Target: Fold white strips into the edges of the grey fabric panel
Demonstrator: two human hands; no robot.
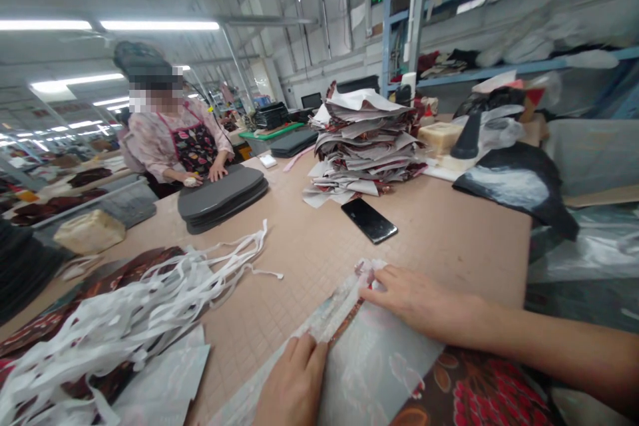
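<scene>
A patterned fabric piece lies on the near side of the table, pale underside up. Its long edge is folded over, and a thin brown-and-red line of the printed side shows along the fold. My left hand is closed on the folded edge at the bottom middle, fingers bent and together. Farther up the same edge, my right hand pinches the far end of the fold between thumb and fingers. Beneath my right forearm, brown fabric with red flowers shows its printed face.
White straps lie heaped over patterned fabric on the left. A black phone rests ahead of my right hand, before a tall fabric stack. Across the table, a co-worker touches a pile of dark grey panels.
</scene>
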